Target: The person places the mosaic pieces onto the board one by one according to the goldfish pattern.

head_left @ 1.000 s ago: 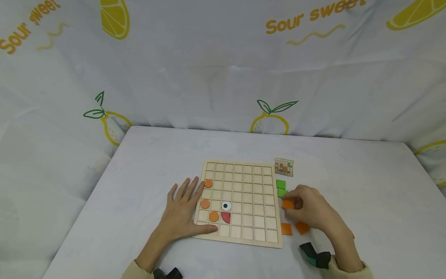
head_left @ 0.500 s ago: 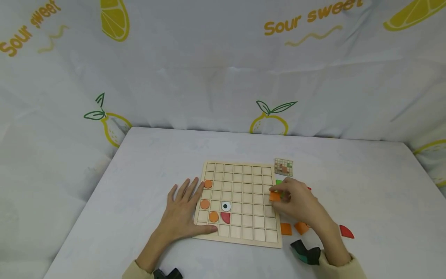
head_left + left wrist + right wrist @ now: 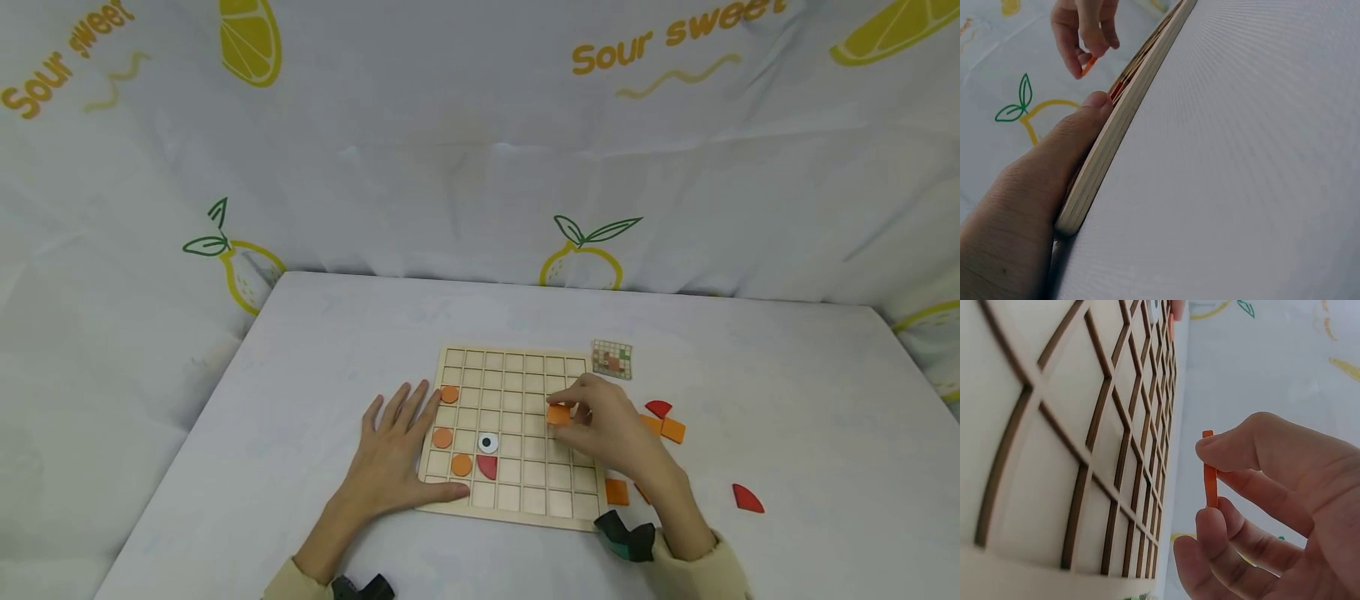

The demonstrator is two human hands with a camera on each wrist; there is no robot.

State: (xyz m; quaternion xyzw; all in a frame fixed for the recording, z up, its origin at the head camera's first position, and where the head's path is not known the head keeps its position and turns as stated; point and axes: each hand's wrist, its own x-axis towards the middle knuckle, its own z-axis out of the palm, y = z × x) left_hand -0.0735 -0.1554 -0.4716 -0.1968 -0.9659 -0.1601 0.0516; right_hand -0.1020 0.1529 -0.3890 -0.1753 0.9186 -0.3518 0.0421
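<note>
My right hand (image 3: 603, 425) pinches an orange square tile (image 3: 558, 415) between thumb and fingers, above the right part of the wooden grid board (image 3: 525, 522). In the right wrist view the orange tile (image 3: 1210, 469) is seen edge-on, apart from the grid. My left hand (image 3: 393, 458) lies spread along the board's left edge, its thumb across the lower left corner. On the board's left side sit several orange discs (image 3: 461, 465), a white disc with a black eye dot (image 3: 487, 442) and a red quarter-round piece (image 3: 487, 467) just below it.
A small pattern card (image 3: 612, 359) lies off the board's upper right corner. Right of the board are orange square tiles (image 3: 673, 430) and red quarter-round pieces (image 3: 747, 498). Another orange square (image 3: 617, 492) lies close to the board's right edge. A lemon-print cloth (image 3: 450, 167) hangs behind the table.
My right hand has carried the orange tile leftward from beside the board to over its right-hand squares. Orange and red pieces behind it have come into view. The left hand stays put.
</note>
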